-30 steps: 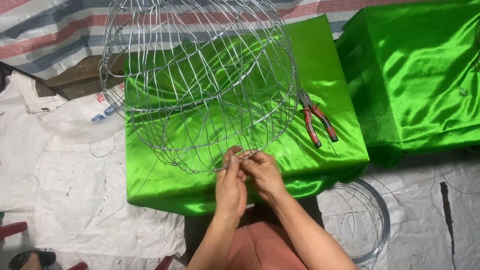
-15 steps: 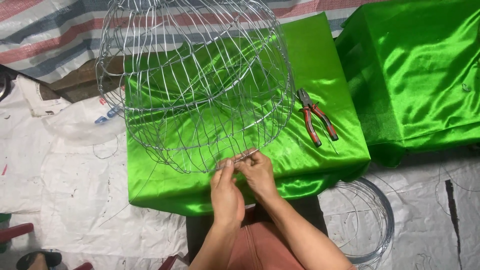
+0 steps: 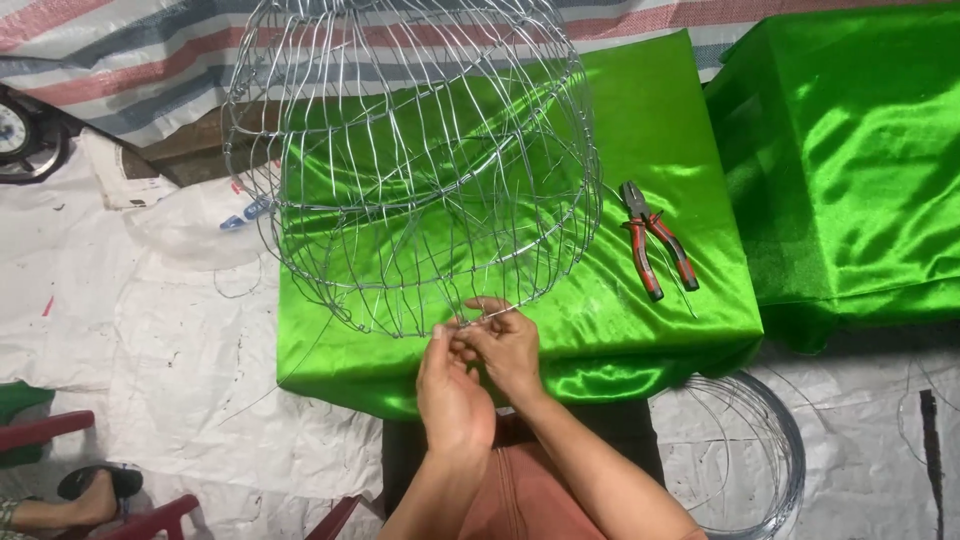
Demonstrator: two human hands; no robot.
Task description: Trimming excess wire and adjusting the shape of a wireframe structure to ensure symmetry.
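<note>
Both hands are right at the near rim of the wire cage [image 3: 410, 170], which sits on the green cloth-covered table [image 3: 690, 300] toward its front edge, leaning a little over it; the left hand [image 3: 452, 385] has fingers pinched together on a thin strand of wire at the bottom ring, and the right hand [image 3: 508, 345] is closed on the same strand just beside it, the two touching. The risk here, I'd say, is that thin wire: a loose end could spring free and prick a fingertip, or the twist could slip and leave the joint slack. The cage looks light and tall, so a hard tug toward the front edge might tip it or drag it off the slippery cloth. The red-handled pliers [image 3: 655, 240] lie untouched near the right edge, well apart from the hands, and a coil of wire [image 3: 790, 450] lies on the floor below the front right corner
</note>
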